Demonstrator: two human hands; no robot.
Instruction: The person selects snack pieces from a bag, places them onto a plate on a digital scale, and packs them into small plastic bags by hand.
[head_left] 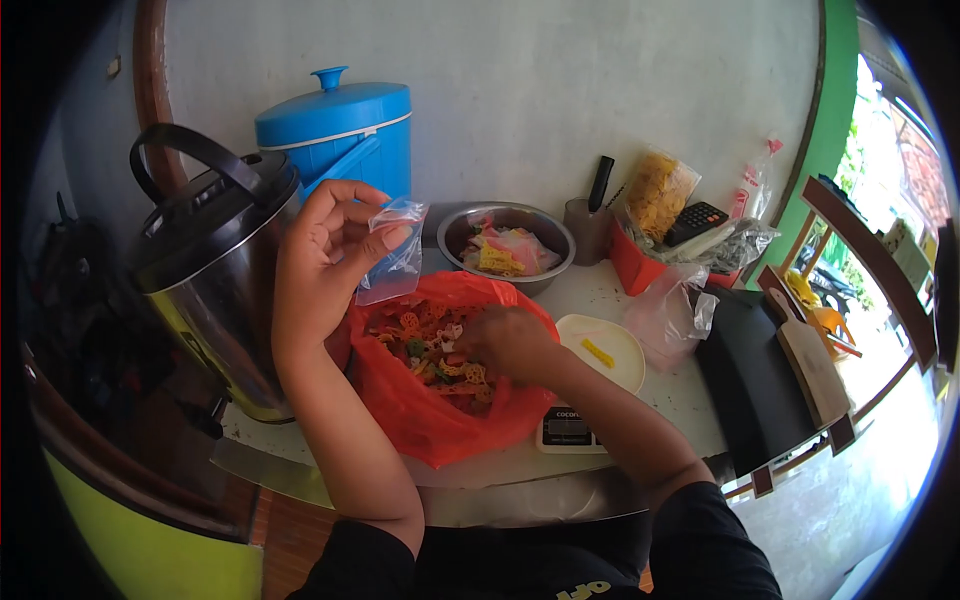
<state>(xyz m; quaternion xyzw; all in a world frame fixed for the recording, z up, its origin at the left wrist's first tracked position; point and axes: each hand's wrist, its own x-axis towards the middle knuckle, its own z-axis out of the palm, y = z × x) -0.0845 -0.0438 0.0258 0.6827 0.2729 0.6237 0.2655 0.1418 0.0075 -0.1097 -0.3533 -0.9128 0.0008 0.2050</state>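
My left hand is raised above the table, thumb and fingers pinched on the top of a small clear plastic bag. The little bag hangs down and looks flat. Below it stands a red plastic bag with its mouth wide, full of dry colored crackers, several of them wheel-shaped. My right hand reaches into this bag among the crackers; its fingers are blurred and partly hidden. Beside the right forearm is a kitchen scale with a pale round plate, on which one yellow cracker piece lies.
A steel container and a blue lidded jug stand on the left. Behind the red bag sits a steel bowl of filled packets. An orange box holds a calculator and a bag of yellow snacks.
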